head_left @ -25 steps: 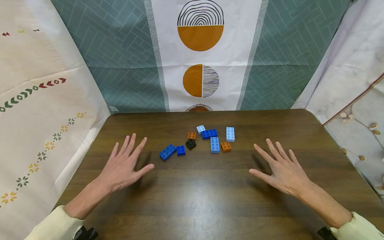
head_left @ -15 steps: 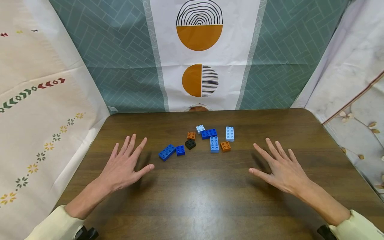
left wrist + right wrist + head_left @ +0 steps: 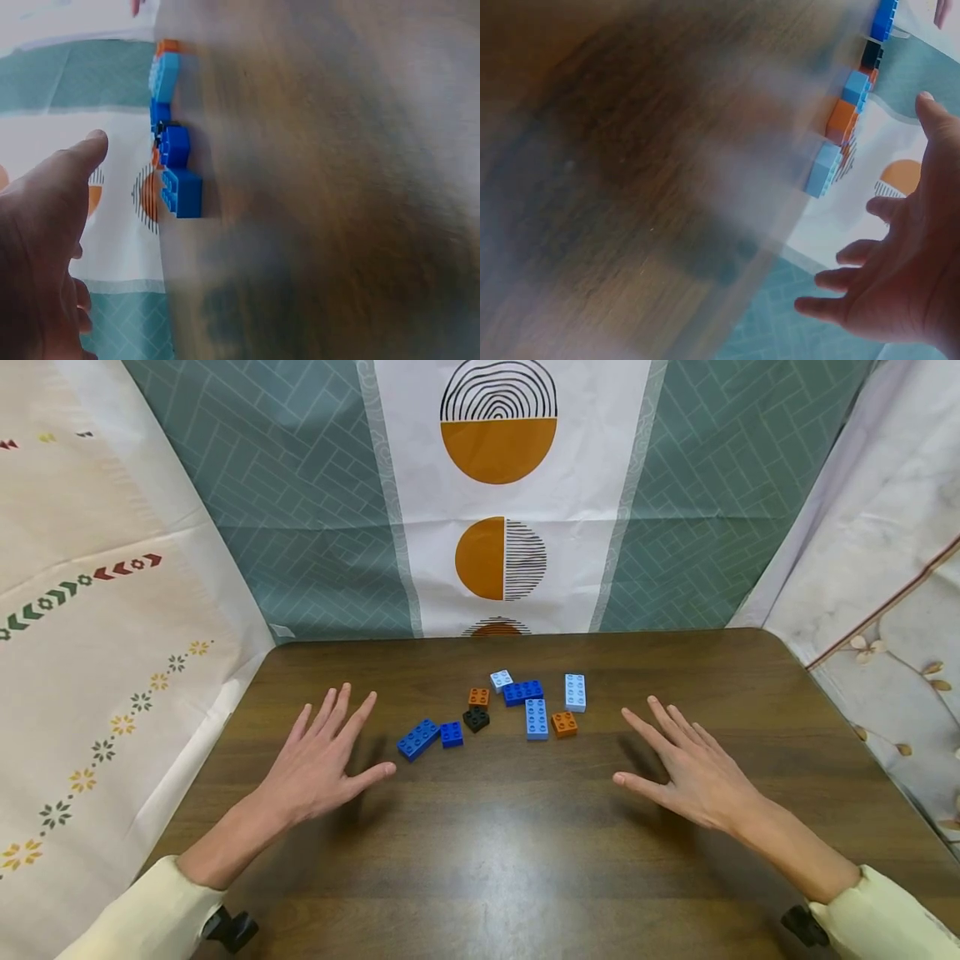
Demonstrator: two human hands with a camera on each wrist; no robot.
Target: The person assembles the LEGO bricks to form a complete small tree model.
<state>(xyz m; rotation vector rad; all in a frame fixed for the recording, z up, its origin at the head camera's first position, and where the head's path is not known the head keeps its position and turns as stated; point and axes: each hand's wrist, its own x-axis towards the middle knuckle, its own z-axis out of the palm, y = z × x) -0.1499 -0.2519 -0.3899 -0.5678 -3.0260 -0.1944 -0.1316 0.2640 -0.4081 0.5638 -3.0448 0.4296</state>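
My left hand [image 3: 318, 768] is held over the table, fingers spread, holding nothing. Nearest to it lies a blue toy brick [image 3: 418, 740], with a small dark blue brick [image 3: 452, 734] beside it. To the right of these are a black brick [image 3: 476, 720], an orange brick [image 3: 478, 697], a small pale blue brick [image 3: 501, 681] and a long dark blue brick [image 3: 522, 693]. A light blue brick [image 3: 536, 720], a second orange brick [image 3: 564, 724] and a long pale blue brick [image 3: 575, 692] make up the right side. My right hand [image 3: 693, 772] is spread and holds nothing, right of the bricks.
The brown wooden table [image 3: 480, 843] ends at a straight back edge. Behind it hangs a green and white patterned cloth [image 3: 517, 502]. Pale cloths hang at the left [image 3: 112, 635] and right [image 3: 892, 610]. Black wrist straps show at both sleeves.
Both hands have shifted slightly forward and inward over the table, the right one moving a little left. The bricks lie as before.
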